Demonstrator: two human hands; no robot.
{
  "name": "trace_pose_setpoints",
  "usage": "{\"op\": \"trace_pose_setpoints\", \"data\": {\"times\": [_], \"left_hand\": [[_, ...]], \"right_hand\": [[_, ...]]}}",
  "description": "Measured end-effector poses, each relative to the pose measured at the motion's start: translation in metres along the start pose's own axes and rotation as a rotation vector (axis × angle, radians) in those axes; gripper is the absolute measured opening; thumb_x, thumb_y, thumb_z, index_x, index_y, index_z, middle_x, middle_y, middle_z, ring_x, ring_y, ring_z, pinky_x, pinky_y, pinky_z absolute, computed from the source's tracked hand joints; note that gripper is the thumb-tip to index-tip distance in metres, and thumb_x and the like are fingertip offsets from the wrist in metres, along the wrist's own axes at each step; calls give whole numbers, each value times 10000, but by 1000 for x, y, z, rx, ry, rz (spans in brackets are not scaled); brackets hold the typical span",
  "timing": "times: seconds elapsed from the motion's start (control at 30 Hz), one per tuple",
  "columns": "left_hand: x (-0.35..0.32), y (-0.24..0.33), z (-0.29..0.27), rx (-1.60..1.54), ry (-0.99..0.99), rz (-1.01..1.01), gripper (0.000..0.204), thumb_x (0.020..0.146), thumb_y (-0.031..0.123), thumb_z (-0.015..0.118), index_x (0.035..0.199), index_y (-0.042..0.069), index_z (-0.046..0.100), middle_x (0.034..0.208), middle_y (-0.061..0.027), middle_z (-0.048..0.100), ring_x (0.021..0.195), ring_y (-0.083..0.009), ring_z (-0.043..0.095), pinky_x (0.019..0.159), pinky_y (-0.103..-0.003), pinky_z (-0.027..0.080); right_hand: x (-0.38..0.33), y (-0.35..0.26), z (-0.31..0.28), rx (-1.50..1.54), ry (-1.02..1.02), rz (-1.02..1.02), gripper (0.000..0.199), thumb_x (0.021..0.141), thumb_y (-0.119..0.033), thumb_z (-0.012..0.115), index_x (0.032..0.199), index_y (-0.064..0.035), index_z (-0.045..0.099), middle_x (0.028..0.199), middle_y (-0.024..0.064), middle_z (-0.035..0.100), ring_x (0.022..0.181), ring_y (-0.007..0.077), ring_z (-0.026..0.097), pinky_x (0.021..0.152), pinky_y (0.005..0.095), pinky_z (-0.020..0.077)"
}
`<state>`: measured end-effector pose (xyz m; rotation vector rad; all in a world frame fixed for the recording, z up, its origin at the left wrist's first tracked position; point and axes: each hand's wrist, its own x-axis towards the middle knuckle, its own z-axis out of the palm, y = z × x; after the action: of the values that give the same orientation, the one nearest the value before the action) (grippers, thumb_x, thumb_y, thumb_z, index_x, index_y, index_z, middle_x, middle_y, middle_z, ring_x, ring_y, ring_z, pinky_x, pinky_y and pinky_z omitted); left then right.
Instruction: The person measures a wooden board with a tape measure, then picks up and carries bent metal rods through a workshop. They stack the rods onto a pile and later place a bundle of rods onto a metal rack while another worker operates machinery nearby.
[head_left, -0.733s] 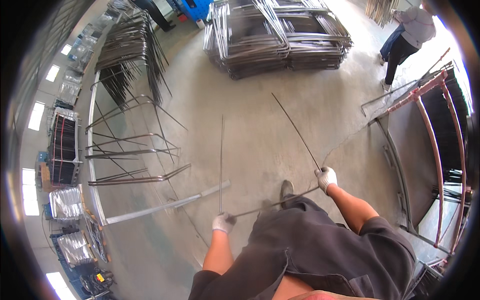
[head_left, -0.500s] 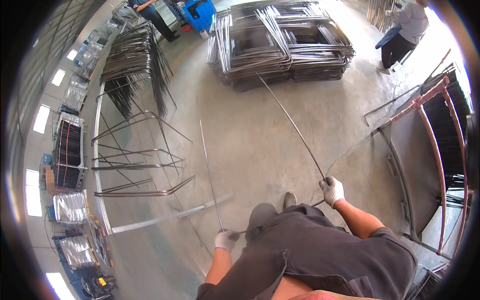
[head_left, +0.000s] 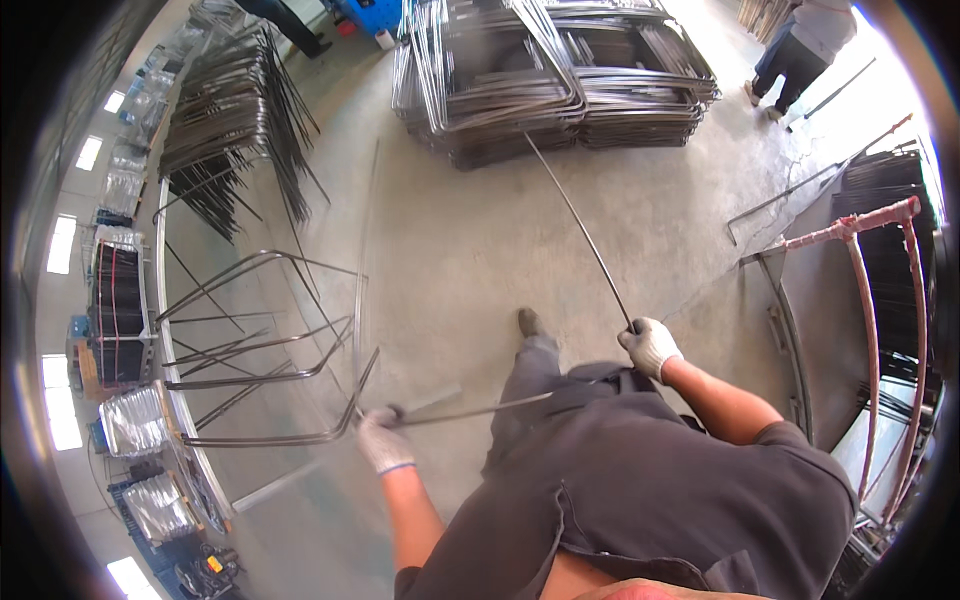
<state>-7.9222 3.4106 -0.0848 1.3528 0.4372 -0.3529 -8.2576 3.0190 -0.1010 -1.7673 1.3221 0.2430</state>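
Note:
My right hand (head_left: 652, 347), in a whitish work glove, is closed around a long thin bent metal rod (head_left: 580, 228). From that hand one straight leg of the rod slants away toward the far stack. My left hand (head_left: 385, 440), also gloved and somewhat blurred, is closed at the rod's other bend, where a second leg runs away from me, smeared by motion. The crosspiece between the hands shows beside the left hand and is lost against my dark clothing. Close beside my left hand are the ends of bent metal rods (head_left: 260, 384) hanging on a rail.
A light metal rail (head_left: 163, 262) on the left carries a dense bunch of bent rods (head_left: 225, 110). Ahead lies a tall stack of metal frames (head_left: 560, 90). To the right stands a rack with pink-wrapped bars (head_left: 868, 310). A person (head_left: 800, 50) stands at the far right.
My left hand has moved left with its end of the rod, up to the hanging rods. The right hand has shifted slightly forward and left. The far-right person has changed stance.

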Motion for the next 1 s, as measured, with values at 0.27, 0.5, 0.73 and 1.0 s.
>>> {"op": "trace_pose_setpoints", "data": {"times": [0.27, 0.5, 0.73, 1.0], "left_hand": [[-55, 139, 164, -219, -191, 214, 192, 763, -29, 676, 853, 70, 539, 749, -27, 477, 760, -226, 573, 854, -379, 546], [-131, 175, 221, -343, -522, 259, 120, 861, -109, 654, 916, -12, 610, 821, -119, 641, 928, -292, 665, 930, -416, 557], [-245, 213, 256, -432, -705, 408, 161, 872, -142, 605, 909, -19, 507, 835, -78, 444, 928, -238, 527, 927, -435, 508], [-324, 263, 292, -488, -1031, 770, 135, 969, -22, 548, 914, 45, 444, 854, -26, 352, 854, -183, 389, 846, -399, 376]], "right_hand": [[34, -57, -34, 231, -325, 85, 289, 966, -232, 646, 1057, 35, 709, 793, 127, 708, 641, 230, 686, 595, 407, 574], [31, -46, -63, 218, -348, -20, 298, 994, -235, 567, 1048, 32, 688, 790, 132, 707, 679, 242, 682, 654, 417, 554], [-37, -33, -142, 194, -313, -140, 296, 953, -220, 587, 1027, 30, 727, 804, 129, 725, 739, 236, 694, 735, 401, 555], [-68, -38, -196, 253, -526, -239, 280, 909, -205, 669, 1029, 34, 748, 752, 57, 659, 680, 144, 617, 623, 340, 505]]}}
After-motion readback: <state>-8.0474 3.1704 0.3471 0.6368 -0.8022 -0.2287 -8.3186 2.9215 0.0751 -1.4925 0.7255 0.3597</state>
